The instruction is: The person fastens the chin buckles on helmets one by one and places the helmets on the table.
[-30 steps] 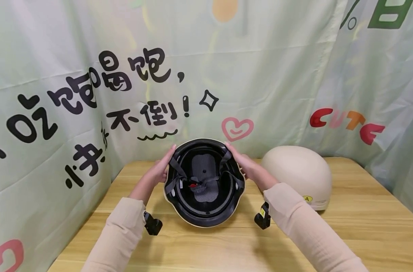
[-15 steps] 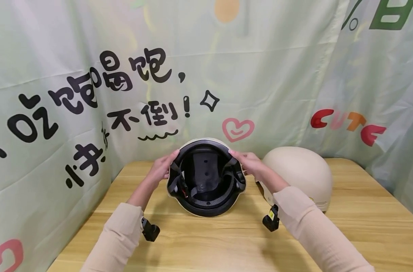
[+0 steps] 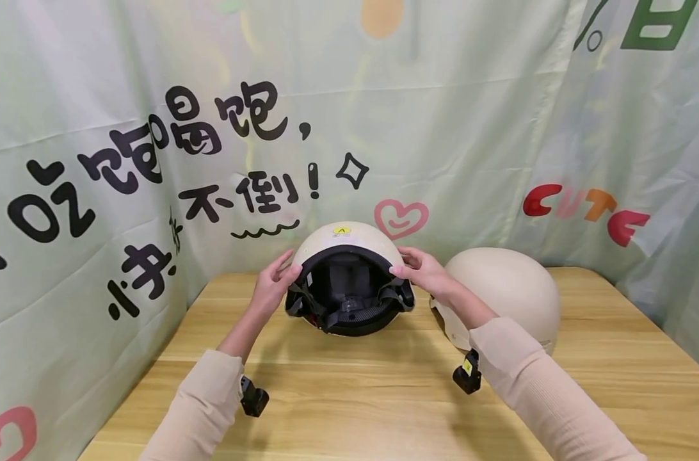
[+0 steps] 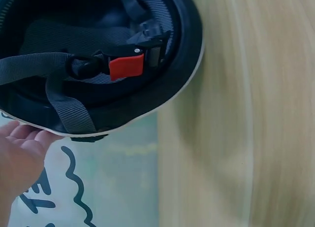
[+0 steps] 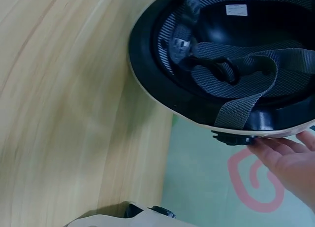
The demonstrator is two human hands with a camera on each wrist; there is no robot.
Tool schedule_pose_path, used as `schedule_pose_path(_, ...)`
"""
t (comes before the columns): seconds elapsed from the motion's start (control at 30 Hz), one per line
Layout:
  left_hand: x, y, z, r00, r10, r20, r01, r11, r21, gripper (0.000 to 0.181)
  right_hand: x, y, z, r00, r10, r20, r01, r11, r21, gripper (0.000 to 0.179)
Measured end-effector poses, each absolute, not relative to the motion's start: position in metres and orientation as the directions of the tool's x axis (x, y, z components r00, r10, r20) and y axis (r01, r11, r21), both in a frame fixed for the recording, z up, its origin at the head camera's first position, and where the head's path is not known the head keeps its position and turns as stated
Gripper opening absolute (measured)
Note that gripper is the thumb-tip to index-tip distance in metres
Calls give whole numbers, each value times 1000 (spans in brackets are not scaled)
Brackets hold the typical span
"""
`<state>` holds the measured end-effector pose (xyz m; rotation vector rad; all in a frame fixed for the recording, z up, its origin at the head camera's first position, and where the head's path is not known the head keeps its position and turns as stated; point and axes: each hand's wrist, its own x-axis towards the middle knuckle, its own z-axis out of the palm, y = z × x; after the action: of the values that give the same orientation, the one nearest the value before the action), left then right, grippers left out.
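Note:
In the head view a cream helmet (image 3: 349, 238) is held up over the table, its black hollow inside toward me and its rim tilted down. My left hand (image 3: 271, 283) grips its left side, thumb near the rim and fingers on the shell. On the opposite side my right hand (image 3: 429, 275) holds it the same way. A yellow "A" sticker (image 3: 342, 230) shows on the shell. Grey straps (image 5: 256, 81) hang loose inside, and a red buckle tab (image 4: 126, 67) appears in the left wrist view. The helmet's far outer side is hidden.
A second cream helmet (image 3: 502, 294) sits dome up on the wooden table (image 3: 349, 397), right beside my right forearm. Behind the table hangs a printed cloth (image 3: 459, 141). Small black cameras (image 3: 254, 398) are strapped at both wrists.
Held in both hands, the helmet has tipped so its opening turns downward and its cream shell and sticker come into view. Its lower rim has risen from the front; the second helmet stays put.

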<state>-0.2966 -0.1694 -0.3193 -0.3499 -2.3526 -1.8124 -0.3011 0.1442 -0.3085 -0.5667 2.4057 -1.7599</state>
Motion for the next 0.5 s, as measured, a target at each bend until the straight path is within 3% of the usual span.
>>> schedule_pose_path(0.33, -299, -174, -334, -918, 171, 358, 373, 66, 925, 62, -298, 144, -320, -884, -415, 217, -299, 142, -944, 78)
schedule_pose_path(0.5, -296, -178, -336, -912, 214, 350, 376, 97, 921, 70, -292, 142, -319, -892, -401, 207, -295, 171, -940, 89)
